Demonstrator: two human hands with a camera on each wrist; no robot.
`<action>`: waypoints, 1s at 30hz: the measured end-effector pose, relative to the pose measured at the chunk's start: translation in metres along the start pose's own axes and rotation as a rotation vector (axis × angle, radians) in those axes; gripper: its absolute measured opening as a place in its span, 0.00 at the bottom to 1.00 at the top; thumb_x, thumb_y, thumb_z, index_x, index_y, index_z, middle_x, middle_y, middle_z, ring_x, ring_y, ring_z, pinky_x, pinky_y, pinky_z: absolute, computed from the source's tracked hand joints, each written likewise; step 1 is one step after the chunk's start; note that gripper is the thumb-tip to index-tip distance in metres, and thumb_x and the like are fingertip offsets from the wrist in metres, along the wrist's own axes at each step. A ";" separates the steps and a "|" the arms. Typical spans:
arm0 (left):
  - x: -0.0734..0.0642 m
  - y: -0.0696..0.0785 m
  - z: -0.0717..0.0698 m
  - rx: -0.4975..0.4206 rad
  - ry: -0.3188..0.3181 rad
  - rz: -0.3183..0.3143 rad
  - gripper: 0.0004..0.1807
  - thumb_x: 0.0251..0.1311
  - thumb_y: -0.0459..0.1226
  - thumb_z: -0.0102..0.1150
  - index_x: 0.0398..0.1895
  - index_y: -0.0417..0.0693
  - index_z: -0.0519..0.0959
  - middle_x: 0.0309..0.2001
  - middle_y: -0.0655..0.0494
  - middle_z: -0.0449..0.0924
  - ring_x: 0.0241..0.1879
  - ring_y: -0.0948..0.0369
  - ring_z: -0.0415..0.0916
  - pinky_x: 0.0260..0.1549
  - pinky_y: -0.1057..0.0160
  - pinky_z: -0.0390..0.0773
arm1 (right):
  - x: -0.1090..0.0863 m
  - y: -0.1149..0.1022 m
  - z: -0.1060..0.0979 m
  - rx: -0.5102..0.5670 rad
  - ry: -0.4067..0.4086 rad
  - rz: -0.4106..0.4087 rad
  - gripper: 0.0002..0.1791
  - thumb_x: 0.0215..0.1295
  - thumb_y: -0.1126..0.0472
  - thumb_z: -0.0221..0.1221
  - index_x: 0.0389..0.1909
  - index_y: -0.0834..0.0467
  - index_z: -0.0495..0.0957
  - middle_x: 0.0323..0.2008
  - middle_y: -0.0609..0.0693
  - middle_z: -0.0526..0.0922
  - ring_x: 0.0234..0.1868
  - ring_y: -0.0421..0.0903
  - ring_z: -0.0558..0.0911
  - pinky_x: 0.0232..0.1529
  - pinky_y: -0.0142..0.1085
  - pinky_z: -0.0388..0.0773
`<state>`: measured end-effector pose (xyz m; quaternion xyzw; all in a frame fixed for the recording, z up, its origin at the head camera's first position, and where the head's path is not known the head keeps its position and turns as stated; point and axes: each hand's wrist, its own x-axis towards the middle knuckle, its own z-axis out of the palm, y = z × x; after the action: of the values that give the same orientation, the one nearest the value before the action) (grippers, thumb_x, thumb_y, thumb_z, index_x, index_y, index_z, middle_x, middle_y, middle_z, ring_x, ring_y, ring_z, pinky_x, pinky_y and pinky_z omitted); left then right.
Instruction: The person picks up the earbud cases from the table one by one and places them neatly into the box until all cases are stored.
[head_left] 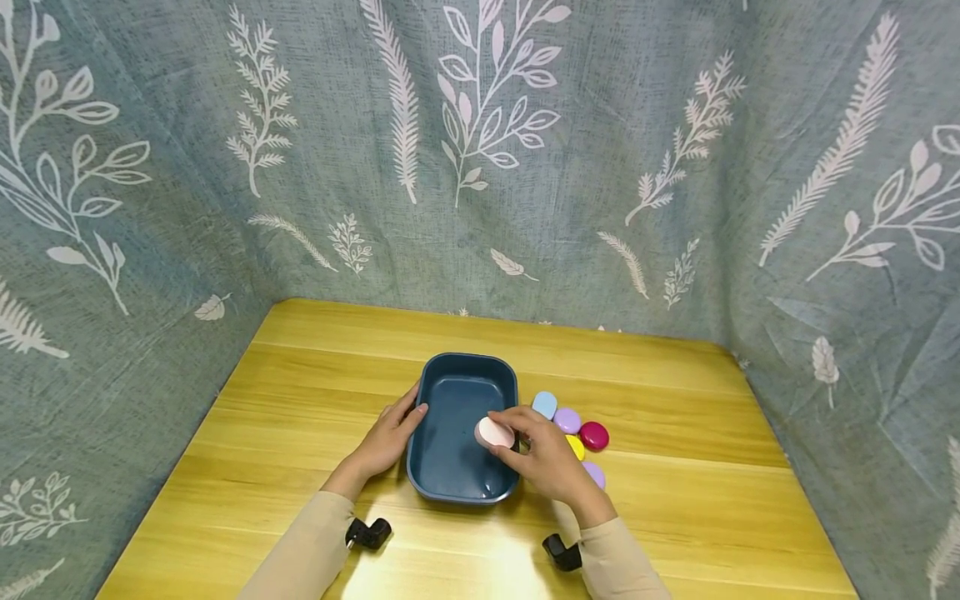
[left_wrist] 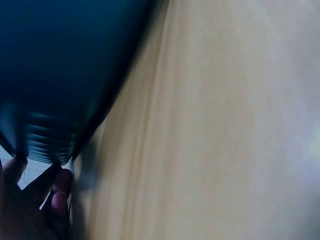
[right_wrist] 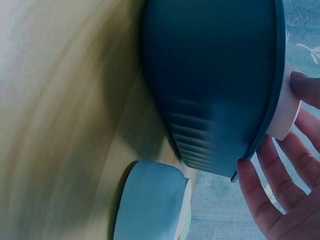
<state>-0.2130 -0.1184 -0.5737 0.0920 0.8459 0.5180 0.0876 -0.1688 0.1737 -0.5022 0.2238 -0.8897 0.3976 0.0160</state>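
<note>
A dark blue rectangular basin (head_left: pixel 459 467) with rounded corners sits on the table. My left hand (head_left: pixel 387 437) grips its left rim, thumb at the top edge and fingers along the outer wall. In the left wrist view those fingertips (left_wrist: pixel 58 182) lie against the ribbed side. Over the basin's right half, my right hand (head_left: pixel 546 454) pinches a pale pink rounded piece (head_left: pixel 495 432) between thumb and fingers. The right wrist view shows this pale piece (right_wrist: pixel 286 107) just beyond the basin's rim, with the other fingers spread near that rim.
Right of the basin lie several small glossy rounded pieces: light blue (head_left: pixel 544 405), lilac (head_left: pixel 567 420), dark pink (head_left: pixel 594 436) and yellow (head_left: pixel 575 447). Another lilac piece (head_left: pixel 595 475) is partly behind the right hand. A leaf-patterned cloth (head_left: pixel 480 242) surrounds the wooden table (head_left: pixel 315 417).
</note>
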 end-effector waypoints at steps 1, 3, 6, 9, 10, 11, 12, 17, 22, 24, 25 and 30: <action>0.000 0.000 0.000 -0.001 0.000 -0.002 0.35 0.77 0.64 0.40 0.83 0.75 0.50 0.82 0.54 0.56 0.75 0.46 0.59 0.72 0.35 0.60 | 0.000 0.000 0.001 -0.006 -0.004 0.002 0.24 0.66 0.55 0.71 0.63 0.51 0.82 0.55 0.40 0.82 0.45 0.42 0.78 0.46 0.41 0.80; 0.000 0.000 -0.001 -0.002 -0.001 -0.009 0.35 0.77 0.64 0.40 0.83 0.77 0.50 0.82 0.55 0.56 0.76 0.47 0.59 0.72 0.35 0.60 | 0.000 0.001 0.002 -0.011 -0.013 -0.003 0.24 0.66 0.55 0.71 0.63 0.52 0.83 0.55 0.41 0.82 0.46 0.42 0.79 0.48 0.41 0.81; 0.000 0.000 -0.001 0.004 -0.001 -0.006 0.35 0.77 0.64 0.40 0.83 0.77 0.50 0.82 0.55 0.56 0.75 0.47 0.59 0.72 0.35 0.59 | 0.001 0.002 0.003 -0.019 -0.027 -0.017 0.24 0.66 0.55 0.71 0.63 0.52 0.83 0.55 0.42 0.83 0.50 0.41 0.81 0.52 0.41 0.82; 0.000 0.000 -0.001 0.008 -0.001 0.000 0.35 0.78 0.64 0.40 0.83 0.77 0.49 0.82 0.55 0.56 0.75 0.47 0.59 0.72 0.35 0.59 | 0.001 0.003 0.005 -0.049 -0.042 -0.037 0.25 0.66 0.55 0.72 0.63 0.53 0.83 0.55 0.43 0.83 0.53 0.41 0.81 0.55 0.41 0.82; 0.000 0.001 -0.001 0.007 -0.002 0.002 0.34 0.78 0.64 0.40 0.83 0.77 0.49 0.82 0.54 0.56 0.75 0.47 0.59 0.72 0.35 0.60 | 0.001 0.003 0.006 -0.061 -0.046 -0.039 0.25 0.65 0.55 0.72 0.63 0.52 0.83 0.55 0.43 0.83 0.53 0.41 0.81 0.56 0.41 0.82; 0.000 0.001 -0.001 0.006 -0.003 0.001 0.34 0.78 0.63 0.40 0.83 0.77 0.49 0.82 0.55 0.56 0.75 0.47 0.59 0.72 0.35 0.60 | 0.000 0.003 0.007 -0.075 -0.050 -0.042 0.25 0.65 0.55 0.72 0.63 0.52 0.83 0.55 0.43 0.83 0.54 0.41 0.82 0.56 0.41 0.82; 0.000 0.001 -0.001 0.006 -0.003 0.005 0.34 0.78 0.63 0.40 0.83 0.77 0.49 0.82 0.54 0.56 0.75 0.47 0.59 0.72 0.35 0.60 | 0.000 0.003 0.007 -0.090 -0.054 -0.044 0.25 0.65 0.54 0.72 0.63 0.51 0.83 0.56 0.43 0.83 0.54 0.41 0.81 0.57 0.41 0.81; 0.000 0.000 -0.001 0.007 -0.005 0.006 0.34 0.78 0.63 0.40 0.83 0.77 0.49 0.82 0.55 0.55 0.76 0.47 0.58 0.72 0.35 0.59 | 0.000 0.002 0.008 -0.139 -0.073 -0.043 0.25 0.66 0.53 0.71 0.63 0.51 0.83 0.56 0.43 0.83 0.56 0.42 0.81 0.57 0.41 0.80; 0.000 -0.001 -0.002 -0.002 -0.010 0.007 0.34 0.77 0.64 0.41 0.83 0.78 0.50 0.82 0.57 0.55 0.76 0.48 0.58 0.73 0.35 0.58 | -0.001 0.000 0.008 -0.171 -0.100 -0.061 0.26 0.66 0.54 0.71 0.64 0.53 0.82 0.55 0.43 0.83 0.56 0.43 0.81 0.57 0.41 0.80; 0.000 -0.001 -0.002 -0.003 -0.010 0.006 0.34 0.77 0.63 0.41 0.83 0.78 0.50 0.82 0.57 0.55 0.76 0.48 0.58 0.73 0.35 0.58 | -0.001 -0.001 0.008 -0.166 -0.122 -0.059 0.27 0.66 0.54 0.71 0.65 0.53 0.82 0.55 0.44 0.83 0.56 0.43 0.81 0.59 0.42 0.79; 0.000 -0.001 -0.001 -0.004 -0.010 0.007 0.34 0.77 0.63 0.41 0.83 0.77 0.50 0.82 0.57 0.55 0.76 0.48 0.57 0.73 0.35 0.58 | -0.001 -0.001 0.007 -0.163 -0.136 -0.054 0.27 0.66 0.54 0.71 0.65 0.53 0.81 0.56 0.44 0.83 0.57 0.43 0.81 0.60 0.42 0.79; 0.000 -0.001 0.000 -0.005 -0.008 0.001 0.34 0.77 0.64 0.41 0.83 0.78 0.50 0.82 0.59 0.55 0.76 0.49 0.58 0.73 0.36 0.58 | -0.002 -0.002 0.008 -0.173 -0.188 -0.048 0.28 0.65 0.55 0.72 0.66 0.54 0.80 0.56 0.44 0.83 0.58 0.44 0.80 0.60 0.43 0.79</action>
<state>-0.2129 -0.1191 -0.5742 0.0940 0.8443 0.5197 0.0910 -0.1650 0.1677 -0.5061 0.2791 -0.9127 0.2959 -0.0389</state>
